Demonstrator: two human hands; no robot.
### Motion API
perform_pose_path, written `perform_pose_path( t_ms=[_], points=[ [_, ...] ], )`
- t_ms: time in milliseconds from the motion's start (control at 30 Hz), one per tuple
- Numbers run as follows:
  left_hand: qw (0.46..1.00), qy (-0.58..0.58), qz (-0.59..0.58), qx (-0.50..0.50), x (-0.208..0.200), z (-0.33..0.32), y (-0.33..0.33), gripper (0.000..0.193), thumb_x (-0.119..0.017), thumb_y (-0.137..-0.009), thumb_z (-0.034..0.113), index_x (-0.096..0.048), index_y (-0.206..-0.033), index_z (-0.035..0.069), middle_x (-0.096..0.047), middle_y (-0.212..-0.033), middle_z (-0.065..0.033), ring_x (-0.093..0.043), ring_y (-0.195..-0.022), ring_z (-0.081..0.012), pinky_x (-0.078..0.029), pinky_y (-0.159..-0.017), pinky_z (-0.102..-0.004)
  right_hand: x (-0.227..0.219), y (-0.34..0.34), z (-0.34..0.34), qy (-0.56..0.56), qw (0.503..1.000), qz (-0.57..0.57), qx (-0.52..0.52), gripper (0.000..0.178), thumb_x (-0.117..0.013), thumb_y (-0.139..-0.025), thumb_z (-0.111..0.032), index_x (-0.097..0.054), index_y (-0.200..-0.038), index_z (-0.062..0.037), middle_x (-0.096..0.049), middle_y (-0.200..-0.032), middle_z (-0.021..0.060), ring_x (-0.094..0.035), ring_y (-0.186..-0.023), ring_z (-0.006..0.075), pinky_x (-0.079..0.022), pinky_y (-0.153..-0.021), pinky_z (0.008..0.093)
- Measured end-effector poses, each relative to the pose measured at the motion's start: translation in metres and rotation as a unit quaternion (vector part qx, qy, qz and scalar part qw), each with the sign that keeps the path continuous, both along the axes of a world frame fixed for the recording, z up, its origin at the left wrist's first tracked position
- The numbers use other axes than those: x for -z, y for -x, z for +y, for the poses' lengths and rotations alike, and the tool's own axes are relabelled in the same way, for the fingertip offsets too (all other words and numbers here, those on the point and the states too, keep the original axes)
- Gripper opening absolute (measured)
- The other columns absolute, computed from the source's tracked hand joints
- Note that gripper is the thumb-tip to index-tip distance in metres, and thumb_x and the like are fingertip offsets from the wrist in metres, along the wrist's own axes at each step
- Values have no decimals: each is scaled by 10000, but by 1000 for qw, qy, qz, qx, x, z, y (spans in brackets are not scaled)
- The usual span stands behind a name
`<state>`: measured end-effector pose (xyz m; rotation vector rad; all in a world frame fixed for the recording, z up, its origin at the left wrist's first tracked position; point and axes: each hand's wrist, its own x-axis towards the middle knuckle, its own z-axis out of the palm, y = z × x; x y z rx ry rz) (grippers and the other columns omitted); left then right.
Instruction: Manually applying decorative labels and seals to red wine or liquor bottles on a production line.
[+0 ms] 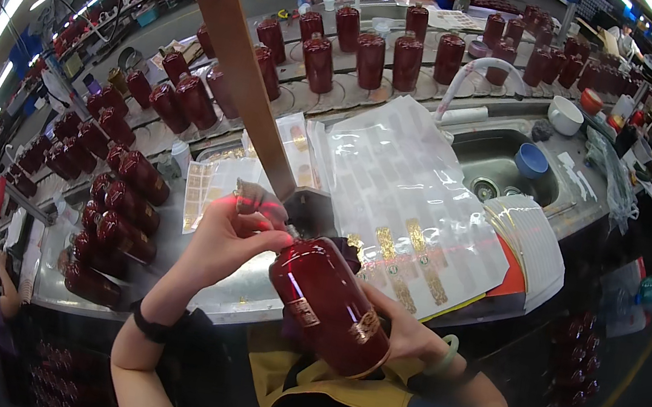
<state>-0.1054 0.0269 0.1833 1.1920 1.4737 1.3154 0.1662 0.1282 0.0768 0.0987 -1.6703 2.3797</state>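
A large glossy dark red bottle [326, 303] lies tilted in front of me, its neck end up and to the left. Gold patches show on its side. My right hand [402, 327] grips it from the right near its base, with part of the fingers hidden behind the glass. At the bottle's upper left shoulder, my left hand [242, 228] is closed in a pinch. What lies between those fingertips, if anything, is too small to make out. A red light line falls across the left fingers and the bottle. Just beyond are clear sheets with gold stickers [386, 244].
A brown post [239, 51] rises beyond my left hand. Red bottles [131, 205] lie stacked on the left; others [370, 60] stand along the conveyor. To the right are a sink [506, 160] with a blue bowl [531, 160] and a paper stack [531, 242]. Other people work farther off.
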Motion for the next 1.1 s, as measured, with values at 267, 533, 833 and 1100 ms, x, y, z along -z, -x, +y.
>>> perform_pose_path(
  t_ms=[267, 533, 833, 1100],
  points=[
    [975, 18, -183, -126, 111, -11, -37, 299, -524, -1104, 239, -633, -1259, 7, -699, -1218, -80, -666, -1124, -159, -523, -987, -359, 19, -12, 8, -148, 976, -90, 134, 1287, -1003, -638, -207, -212, -1633, -3, -472, -1567, 146, -470, -1416, 200, -376, -1179, 370],
    [947, -28, -276, -163, 144, 8, -45, 300, -439, -1129, 240, -601, -1263, 26, -688, -1208, -59, -646, -1121, -142, -467, -1029, -320, 28, 18, 17, -163, 960, -137, 181, 1278, -991, -646, -218, -209, -1635, -8, -674, -1330, 147, -608, -1274, 206, -434, -1112, 368],
    [962, -19, -186, -199, 161, 21, -20, 427, -420, -1138, 305, -571, -1378, -15, -684, -1189, -27, -616, -1046, -92, -498, -904, -256, 30, 49, 26, -223, 936, -162, 217, 1235, -987, -643, -244, -262, -1605, 26, -692, -1294, 168, -676, -1173, 228, -519, -999, 372],
    [900, -56, 403, -156, 162, -31, -63, 1293, -1022, -548, 308, -309, -1585, 14, -277, -1626, -201, -357, -1472, -380, -324, -1209, -456, 30, 55, 19, -363, 878, -186, 251, 1076, -923, -719, -319, -347, -1599, -92, -651, -1293, 202, -662, -1139, 384, -530, -987, 427]
  ],
)
